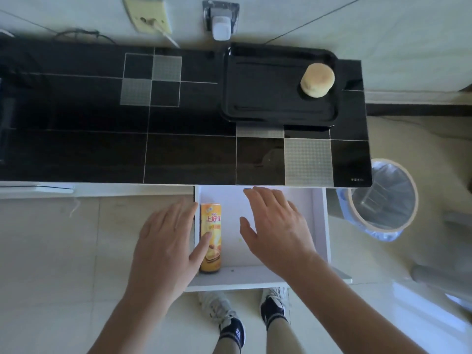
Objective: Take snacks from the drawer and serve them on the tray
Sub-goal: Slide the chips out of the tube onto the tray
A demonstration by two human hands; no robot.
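Left hand point(167, 247) spread flat, palm down, fingers loosely apart, over the left wall of the open drawer point(320, 226); thumb tip lying over the middle of the snack can point(210, 237), nothing grasped. Right hand point(277, 227) also open and empty, palm down, fingers stretched toward the far side, hovering over the middle of the drawer, to the right of the can and apart from it. Both forearms bare, coming in from the near edge.

Snack can lying on its side against the left wall of the drawer, long axis running near to far; orange-yellow, with red characters on a lighter band and a picture of sandwich biscuits toward its near, dark end. Drawer white inside, pulled out toward the near side from under the black glossy counter point(178, 154).

Farther, on the right part of the counter, black tray point(255, 111) with one round pale bun point(317, 80) at its far right corner. Bin with a clear liner point(383, 198) on the floor to the right of the drawer
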